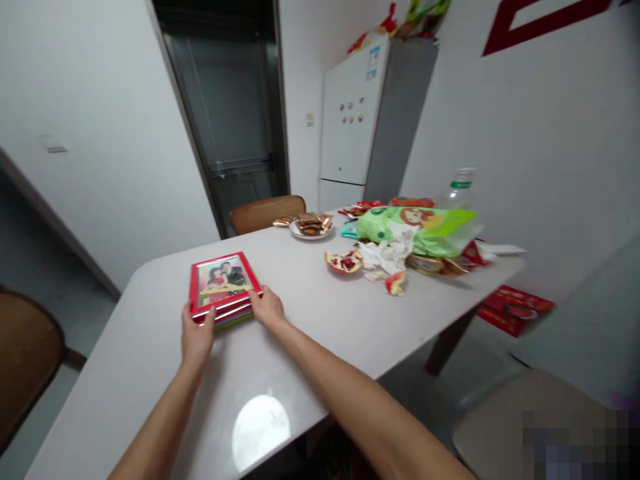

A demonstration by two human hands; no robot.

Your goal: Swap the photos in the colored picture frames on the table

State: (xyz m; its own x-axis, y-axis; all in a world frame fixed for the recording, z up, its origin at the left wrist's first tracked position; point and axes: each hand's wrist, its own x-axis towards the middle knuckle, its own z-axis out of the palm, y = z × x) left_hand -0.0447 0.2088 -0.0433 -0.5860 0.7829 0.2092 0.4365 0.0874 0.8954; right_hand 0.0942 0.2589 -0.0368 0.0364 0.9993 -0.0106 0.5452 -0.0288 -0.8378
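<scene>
A stack of picture frames lies on the white table (320, 320), with a red frame (223, 280) on top that shows a photo of two people. Red, white and greenish edges show below it. My left hand (197, 337) grips the near left corner of the stack, thumb on the top edge. At the near right corner, my right hand (267, 307) holds the stack with its thumb on the red border. The fingers under and behind the stack are partly hidden.
A plate (311, 231) of wrapped snacks sits near the far edge. Further right are a pomegranate piece (344, 262), crumpled tissues (387, 253), a green bag (425, 230) and a plastic bottle (460, 190). Chairs stand at the far side (267, 212) and left (27, 360).
</scene>
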